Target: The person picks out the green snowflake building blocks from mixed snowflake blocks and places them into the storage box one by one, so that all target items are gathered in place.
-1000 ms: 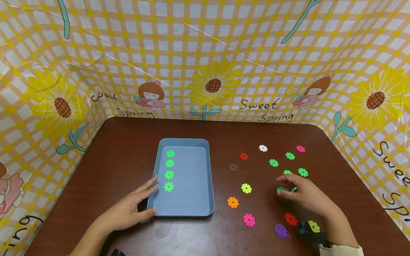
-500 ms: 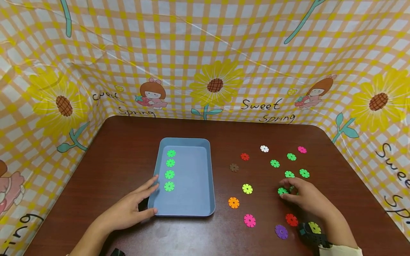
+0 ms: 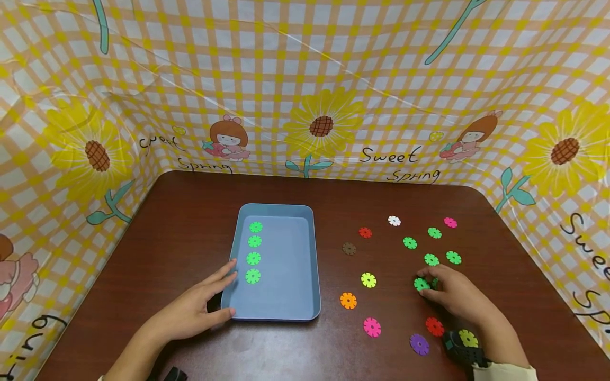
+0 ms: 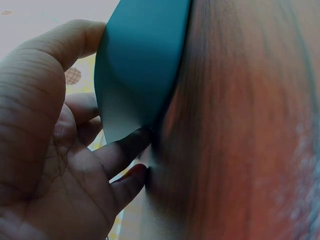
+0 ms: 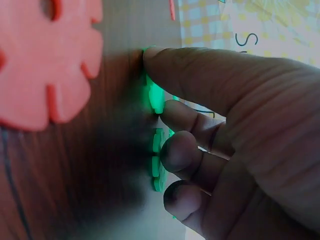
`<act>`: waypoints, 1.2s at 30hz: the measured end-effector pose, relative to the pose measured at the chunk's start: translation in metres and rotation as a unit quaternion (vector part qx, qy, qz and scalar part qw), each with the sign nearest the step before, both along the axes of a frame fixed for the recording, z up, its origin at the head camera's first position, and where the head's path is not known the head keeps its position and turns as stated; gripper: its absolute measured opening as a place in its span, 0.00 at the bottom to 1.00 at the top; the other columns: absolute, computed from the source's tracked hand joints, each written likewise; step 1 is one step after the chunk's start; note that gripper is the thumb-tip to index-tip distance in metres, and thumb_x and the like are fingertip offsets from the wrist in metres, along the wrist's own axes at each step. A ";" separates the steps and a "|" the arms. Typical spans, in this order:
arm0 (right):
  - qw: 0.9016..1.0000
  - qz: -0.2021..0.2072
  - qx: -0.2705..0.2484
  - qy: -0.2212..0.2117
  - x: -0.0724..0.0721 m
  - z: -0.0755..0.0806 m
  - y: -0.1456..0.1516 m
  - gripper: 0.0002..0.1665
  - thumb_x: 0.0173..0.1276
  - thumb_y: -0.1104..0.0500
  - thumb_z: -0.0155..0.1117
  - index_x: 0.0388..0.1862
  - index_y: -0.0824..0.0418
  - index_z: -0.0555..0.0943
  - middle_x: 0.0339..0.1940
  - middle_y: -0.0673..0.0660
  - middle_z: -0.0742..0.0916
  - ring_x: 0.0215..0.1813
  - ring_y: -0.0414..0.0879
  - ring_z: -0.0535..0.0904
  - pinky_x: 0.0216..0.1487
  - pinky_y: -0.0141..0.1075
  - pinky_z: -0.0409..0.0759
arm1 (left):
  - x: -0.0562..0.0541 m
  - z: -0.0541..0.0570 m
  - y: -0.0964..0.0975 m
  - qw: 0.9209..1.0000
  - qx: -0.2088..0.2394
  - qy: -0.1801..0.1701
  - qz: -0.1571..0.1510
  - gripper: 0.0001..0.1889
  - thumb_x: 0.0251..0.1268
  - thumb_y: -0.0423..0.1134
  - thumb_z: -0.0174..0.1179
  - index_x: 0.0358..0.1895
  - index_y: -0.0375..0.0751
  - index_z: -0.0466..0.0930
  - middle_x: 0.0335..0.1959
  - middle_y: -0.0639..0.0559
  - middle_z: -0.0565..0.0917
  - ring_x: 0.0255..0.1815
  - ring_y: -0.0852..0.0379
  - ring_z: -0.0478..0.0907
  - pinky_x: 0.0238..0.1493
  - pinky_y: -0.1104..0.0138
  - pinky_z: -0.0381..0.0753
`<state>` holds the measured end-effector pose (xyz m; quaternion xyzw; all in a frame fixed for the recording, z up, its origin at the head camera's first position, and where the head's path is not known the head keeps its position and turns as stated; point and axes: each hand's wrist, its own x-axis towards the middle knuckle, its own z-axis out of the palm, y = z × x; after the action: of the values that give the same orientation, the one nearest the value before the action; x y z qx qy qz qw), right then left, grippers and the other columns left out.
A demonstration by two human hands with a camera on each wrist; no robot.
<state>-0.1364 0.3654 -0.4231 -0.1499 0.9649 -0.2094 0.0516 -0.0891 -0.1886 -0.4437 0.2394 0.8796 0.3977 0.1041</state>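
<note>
In the head view, my right hand [image 3: 455, 292] is low over the table, thumb and index finger pinching a green interlocking disc [image 3: 421, 284] by its edges. A second green disc [image 5: 158, 160] lies beneath the curled fingers in the right wrist view, mostly hidden from above. My left hand [image 3: 188, 312] rests at the near left corner of a blue-grey tray [image 3: 290, 312], its fingers loosely spread. The left thumb touches the rim, and the other fingers lie along the side wall. Inside the tray, several green discs [image 3: 253, 258] form a column along the left side.
More green discs [image 3: 431, 260] lie beyond my right hand. Around them are white [image 3: 394, 220], brown, yellow, orange [image 3: 348, 300], pink, red and purple discs [image 3: 419, 344]. A yellow disc [image 3: 468, 338] sits by my right wrist strap. Checked cloth [image 3: 305, 63] walls the table's back and sides.
My right thumb and index finger have closed on the green disc's edges, and more of that disc shows. The left hand and tray stay put; the head view shifts slightly.
</note>
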 end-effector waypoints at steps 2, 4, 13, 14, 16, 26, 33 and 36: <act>1.000 0.001 0.000 -0.002 0.000 0.000 0.000 0.17 0.61 0.61 0.73 0.49 0.60 0.82 0.39 0.49 0.82 0.40 0.45 0.75 0.40 0.42 0.75 | 0.000 0.000 0.000 1.000 -0.001 0.001 -0.001 0.41 0.68 0.56 0.62 0.76 0.36 0.59 0.81 0.55 0.49 0.78 0.53 0.50 0.67 0.46 0.63; 1.000 0.001 0.002 -0.003 0.000 0.001 -0.001 0.17 0.61 0.61 0.73 0.49 0.60 0.82 0.39 0.49 0.82 0.39 0.45 0.75 0.39 0.42 0.75 | 0.000 0.001 0.000 1.000 -0.001 -0.002 0.001 0.42 0.68 0.56 0.63 0.76 0.37 0.59 0.81 0.56 0.49 0.78 0.55 0.50 0.68 0.47 0.63; 1.000 0.009 0.006 0.014 -0.001 0.000 -0.001 0.15 0.60 0.61 0.75 0.45 0.60 0.83 0.40 0.52 0.81 0.40 0.48 0.77 0.40 0.46 0.76 | 0.000 0.002 0.000 1.000 -0.003 0.010 -0.004 0.40 0.70 0.56 0.60 0.76 0.36 0.59 0.81 0.53 0.49 0.78 0.50 0.51 0.67 0.46 0.63; 1.000 0.008 0.008 0.016 -0.001 0.000 -0.002 0.14 0.60 0.61 0.75 0.45 0.59 0.83 0.40 0.52 0.81 0.41 0.49 0.78 0.41 0.47 0.76 | 0.000 0.002 0.000 1.000 -0.002 0.010 -0.004 0.40 0.70 0.56 0.60 0.76 0.37 0.59 0.81 0.53 0.49 0.78 0.50 0.51 0.67 0.46 0.63; 1.000 0.006 0.009 0.019 -0.001 0.000 -0.002 0.14 0.60 0.62 0.75 0.44 0.57 0.84 0.42 0.53 0.81 0.43 0.50 0.78 0.44 0.49 0.77 | 0.000 0.002 0.000 1.000 -0.002 0.011 -0.005 0.40 0.70 0.57 0.60 0.76 0.37 0.59 0.81 0.53 0.49 0.78 0.51 0.51 0.67 0.46 0.64; 0.999 0.011 0.017 0.027 -0.002 -0.002 -0.002 0.16 0.60 0.60 0.75 0.47 0.56 0.84 0.39 0.46 0.84 0.41 0.45 0.78 0.42 0.45 0.77 | -0.002 0.003 0.000 1.000 -0.005 0.010 -0.007 0.41 0.69 0.56 0.61 0.76 0.36 0.59 0.81 0.54 0.48 0.78 0.51 0.51 0.67 0.45 0.64; 0.999 0.012 0.018 0.024 -0.001 -0.002 -0.003 0.17 0.61 0.59 0.75 0.49 0.58 0.84 0.43 0.51 0.84 0.45 0.50 0.79 0.46 0.49 0.77 | -0.001 0.002 0.000 1.000 -0.006 0.010 -0.004 0.40 0.69 0.56 0.61 0.76 0.37 0.59 0.81 0.54 0.49 0.78 0.51 0.51 0.67 0.46 0.64; 1.000 0.010 0.016 0.017 -0.001 -0.002 -0.004 0.18 0.61 0.59 0.74 0.50 0.59 0.84 0.47 0.56 0.84 0.48 0.55 0.80 0.49 0.53 0.77 | -0.001 0.002 0.000 1.000 -0.006 0.011 -0.004 0.40 0.69 0.55 0.61 0.76 0.37 0.59 0.81 0.54 0.49 0.78 0.51 0.51 0.67 0.46 0.64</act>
<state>-0.1374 0.3617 -0.4252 -0.1622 0.9674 -0.1904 0.0400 -0.0897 -0.1884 -0.4414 0.2462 0.8821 0.3896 0.0974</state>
